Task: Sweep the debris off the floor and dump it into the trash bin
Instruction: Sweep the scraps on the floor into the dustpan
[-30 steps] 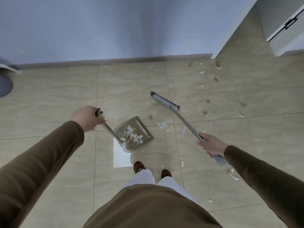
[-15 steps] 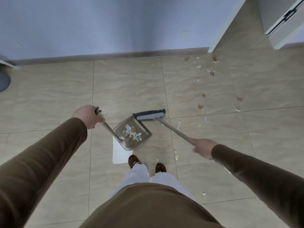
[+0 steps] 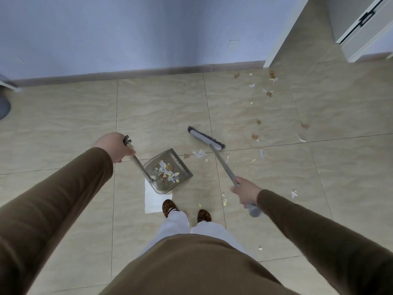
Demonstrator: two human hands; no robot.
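Head view, left grip: the left hand (image 3: pixel 114 146) is clenched round the upright dustpan handle (image 3: pixel 136 159).
Head view, right grip: the right hand (image 3: pixel 245 193) is clenched round the broom handle (image 3: pixel 223 165).
Dustpan (image 3: pixel 168 170): it is set on the floor (image 3: pixel 161 111), mouth toward the broom head (image 3: pixel 205 138), with paper scraps (image 3: pixel 167 173) already held inside.
Debris (image 3: pixel 198 153): loose pieces are seen just outside the pan mouth; more is scattered well apart, toward the doorway.
Trash bin: it cannot be identified.
Risk: light scraps may be flicked past the pan by a fast stroke.
Risk: collected scraps may be spilled if the pan is tilted.
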